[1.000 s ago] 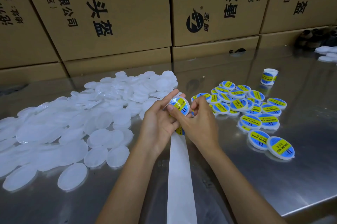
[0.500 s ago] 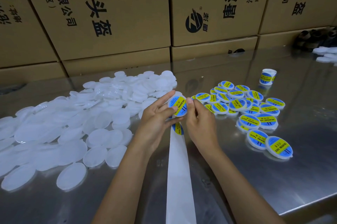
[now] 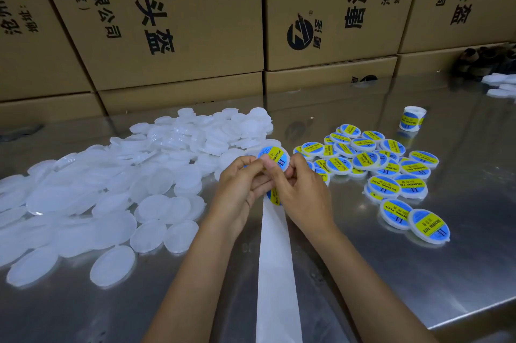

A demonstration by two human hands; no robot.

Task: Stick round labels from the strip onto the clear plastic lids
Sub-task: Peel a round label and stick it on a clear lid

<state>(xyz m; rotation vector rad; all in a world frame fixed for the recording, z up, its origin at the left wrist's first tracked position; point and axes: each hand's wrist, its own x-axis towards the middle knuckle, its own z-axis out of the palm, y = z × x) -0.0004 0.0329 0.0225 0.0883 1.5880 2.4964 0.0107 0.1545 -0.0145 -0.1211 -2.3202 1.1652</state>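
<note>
- Step in hand: left hand (image 3: 240, 186) and right hand (image 3: 300, 192) together pinch a lid (image 3: 275, 159) at frame centre, pressing its round label flat.
- Strip (image 3: 276, 259) trails toward 6 o'clock; next label (image 3: 274, 197) sits below the hands.
- Next move, judged: drop onto labelled lids (image 3: 385, 164) at 3 o'clock, take one from bare lids (image 3: 111, 189) at 9 o'clock.
</note>
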